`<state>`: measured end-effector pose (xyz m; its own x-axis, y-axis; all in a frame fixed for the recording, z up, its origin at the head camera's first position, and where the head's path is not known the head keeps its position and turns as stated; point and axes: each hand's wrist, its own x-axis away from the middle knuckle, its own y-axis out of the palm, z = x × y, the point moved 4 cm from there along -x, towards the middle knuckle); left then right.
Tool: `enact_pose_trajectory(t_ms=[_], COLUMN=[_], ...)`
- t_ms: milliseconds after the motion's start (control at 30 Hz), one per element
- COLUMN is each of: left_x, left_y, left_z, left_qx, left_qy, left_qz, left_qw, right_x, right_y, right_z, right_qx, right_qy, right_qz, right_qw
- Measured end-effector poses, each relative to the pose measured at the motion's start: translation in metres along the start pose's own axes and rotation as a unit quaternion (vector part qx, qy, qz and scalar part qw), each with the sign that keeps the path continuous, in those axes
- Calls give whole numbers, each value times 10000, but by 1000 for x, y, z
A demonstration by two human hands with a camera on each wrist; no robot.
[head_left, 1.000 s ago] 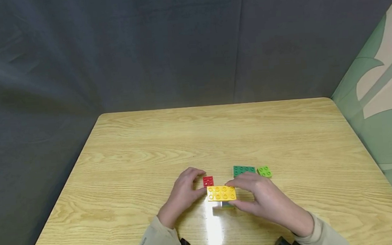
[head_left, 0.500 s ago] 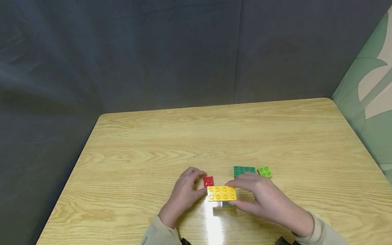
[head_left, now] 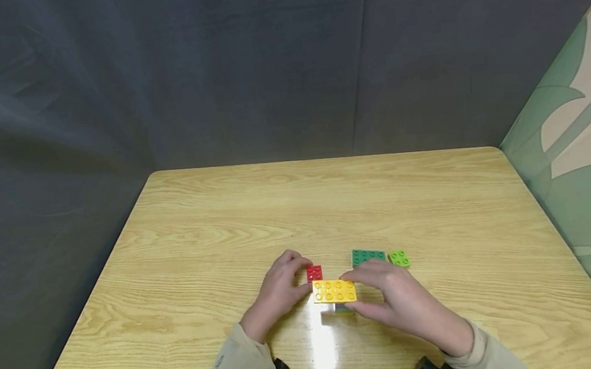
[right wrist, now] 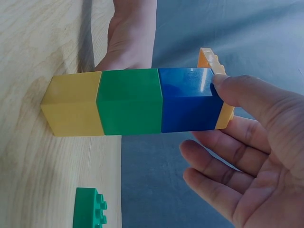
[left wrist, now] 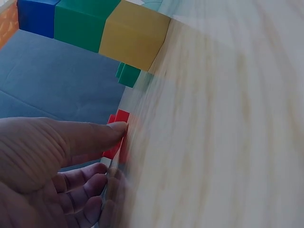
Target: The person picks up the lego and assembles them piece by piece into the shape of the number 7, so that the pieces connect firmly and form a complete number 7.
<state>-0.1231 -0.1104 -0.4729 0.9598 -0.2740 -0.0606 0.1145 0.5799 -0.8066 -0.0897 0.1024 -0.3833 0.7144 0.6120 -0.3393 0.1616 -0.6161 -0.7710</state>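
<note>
We see the left hand [head_left: 280,284] pinching the red brick [head_left: 314,273] on the surface [head_left: 277,214], and the right hand [head_left: 402,296] pinching the long yellow brick [head_left: 334,291] atop an upright stack: blue block [right wrist: 190,102], green block [right wrist: 130,104], lower yellow block [right wrist: 73,107]. Beyond sit a dark green brick [head_left: 368,255] and a lime brick [head_left: 398,258].

My left hand [head_left: 280,284] angles inward, thumb and forefinger curved into a pinch. My right hand [head_left: 397,294], facing it, grips between thumb and fingertips, its lower fingers loosely bent.
</note>
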Motion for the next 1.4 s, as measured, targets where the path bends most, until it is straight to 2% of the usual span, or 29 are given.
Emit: enact_pose_trajectory(t_ms=[500, 733, 1000, 1400], left_x=[1, 3, 6, 19], left_y=[0, -4, -9, -29], left_z=[-1, 0, 5, 20], left_qx=[33, 359, 884, 1146], left_qy=[60, -18, -138, 250], left_qz=[20, 50, -142, -50], left_qw=[10000, 9993, 9959, 9931], right_x=[0, 0, 1, 1], right_y=[0, 0, 0, 1], right_z=[1, 1, 2, 2], right_qx=[-52, -32, -64, -13], right_qy=[-56, -76, -34, -27], right_qz=[25, 101, 22, 98], right_qw=[10000, 9999, 10000, 9999])
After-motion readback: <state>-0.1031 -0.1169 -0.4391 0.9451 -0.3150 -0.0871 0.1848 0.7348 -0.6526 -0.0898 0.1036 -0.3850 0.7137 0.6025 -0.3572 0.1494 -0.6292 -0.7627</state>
